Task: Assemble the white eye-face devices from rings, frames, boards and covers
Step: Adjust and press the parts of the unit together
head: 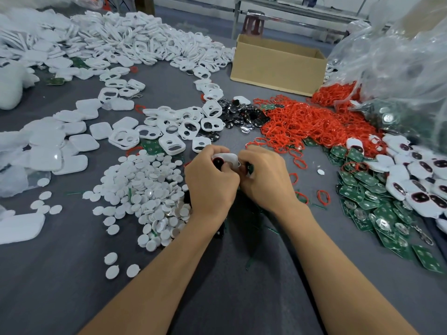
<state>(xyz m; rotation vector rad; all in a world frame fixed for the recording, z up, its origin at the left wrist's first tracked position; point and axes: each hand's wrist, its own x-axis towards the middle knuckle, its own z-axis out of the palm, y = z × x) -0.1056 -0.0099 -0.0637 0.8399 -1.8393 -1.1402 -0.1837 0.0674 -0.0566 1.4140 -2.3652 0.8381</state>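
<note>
Slippage looks like the main hazard. The white device (227,157), held well in front of the cardboard box (278,66) on the person's side, is small and smooth. If the red ring (215,160) round its dark eye (219,163) is not fully seated, a hard press could pop it out or pinch it crooked. A dropped part would likely land among the loose white discs (145,189), in front of the box and to its left, and be slow to find. Both hands are clenched on the device. The left hand (210,182) grips the end with the dark eye, and the right hand (263,180) grips the other end. The device sits between the two sets of fingers, with its upper edge showing above the knuckles and the rest hidden under them.
</note>
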